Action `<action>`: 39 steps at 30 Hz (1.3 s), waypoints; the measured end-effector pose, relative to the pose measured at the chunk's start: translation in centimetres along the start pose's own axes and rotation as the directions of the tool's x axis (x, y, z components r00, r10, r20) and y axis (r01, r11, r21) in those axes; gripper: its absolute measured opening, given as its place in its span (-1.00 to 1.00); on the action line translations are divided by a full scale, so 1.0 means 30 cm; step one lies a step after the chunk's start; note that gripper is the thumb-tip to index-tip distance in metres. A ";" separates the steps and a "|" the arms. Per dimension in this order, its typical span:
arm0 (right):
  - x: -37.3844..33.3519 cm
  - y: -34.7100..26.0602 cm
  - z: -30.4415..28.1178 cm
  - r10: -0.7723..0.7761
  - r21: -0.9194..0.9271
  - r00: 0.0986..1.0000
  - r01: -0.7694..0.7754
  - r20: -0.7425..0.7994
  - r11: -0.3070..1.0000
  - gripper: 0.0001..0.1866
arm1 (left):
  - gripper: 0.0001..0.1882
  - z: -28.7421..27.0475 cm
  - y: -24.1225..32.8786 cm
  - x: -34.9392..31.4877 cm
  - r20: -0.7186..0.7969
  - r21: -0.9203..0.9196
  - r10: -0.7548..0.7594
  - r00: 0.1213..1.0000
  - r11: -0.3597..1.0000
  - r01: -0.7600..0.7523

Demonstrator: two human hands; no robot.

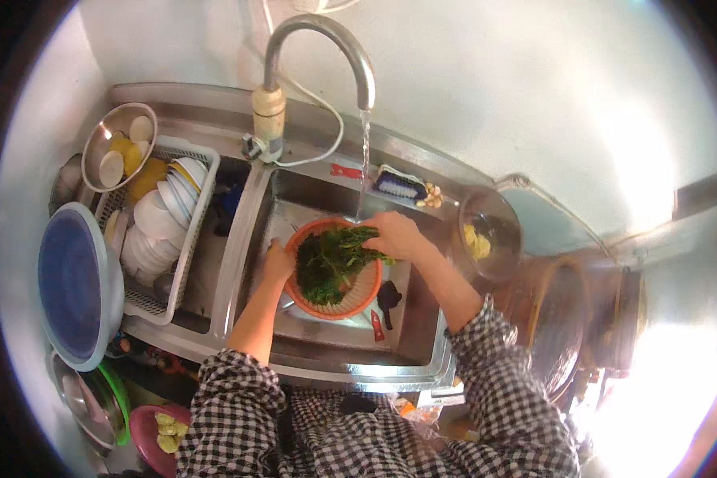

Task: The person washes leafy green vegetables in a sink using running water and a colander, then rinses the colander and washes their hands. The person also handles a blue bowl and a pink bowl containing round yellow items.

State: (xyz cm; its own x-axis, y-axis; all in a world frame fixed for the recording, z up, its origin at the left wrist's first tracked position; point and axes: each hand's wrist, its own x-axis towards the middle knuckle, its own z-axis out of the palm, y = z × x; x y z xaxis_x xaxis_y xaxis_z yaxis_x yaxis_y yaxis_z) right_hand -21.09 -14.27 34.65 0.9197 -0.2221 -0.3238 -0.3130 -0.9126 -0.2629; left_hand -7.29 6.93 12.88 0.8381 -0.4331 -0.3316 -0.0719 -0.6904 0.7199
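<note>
An orange plastic colander (362, 301) is held inside the right-hand basin of the steel sink (327, 328). Dark leafy greens (324, 267) fill much of it. My left hand (277, 263) is closed at the colander's left rim, with its fingertips partly hidden. At the upper right rim, my right hand (396, 236) is closed around the stems of the greens. A thin stream of water (365, 155) falls from the curved faucet (327, 25) close to my right fingers.
Left of the basin stands a white dish rack (170, 293) with stacked bowls. A blue basin (73, 283) leans beside it. A scrub brush (401, 186) lies on the back ledge, near a clear bowl (498, 231). A red-handled tool (377, 325) lies in the sink.
</note>
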 end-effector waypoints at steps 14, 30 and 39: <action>-0.064 -0.089 -0.209 -0.073 0.263 0.993 0.094 -0.090 0.960 -0.48 | -0.31 -0.120 0.429 -0.180 0.461 -0.482 0.534 0.709 0.821 -0.305; -0.133 -0.076 -0.353 -0.087 0.358 0.978 0.152 -0.192 0.921 -0.62 | -0.24 0.189 -0.046 -0.137 0.355 -0.008 0.265 0.896 0.960 -0.281; -0.037 -0.033 -0.056 -0.147 0.291 0.980 0.180 -0.132 0.939 -0.66 | 0.02 -0.062 0.363 -0.197 0.171 -0.342 0.603 0.779 0.778 -0.527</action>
State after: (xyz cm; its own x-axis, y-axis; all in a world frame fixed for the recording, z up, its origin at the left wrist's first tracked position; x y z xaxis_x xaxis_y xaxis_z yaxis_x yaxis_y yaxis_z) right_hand -21.40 -13.70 36.78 0.9789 -0.1288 -0.1584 -0.1972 -0.7975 -0.5702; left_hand -12.00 3.06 23.81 0.5172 -0.8528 0.0717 -0.3127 -0.1104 0.9434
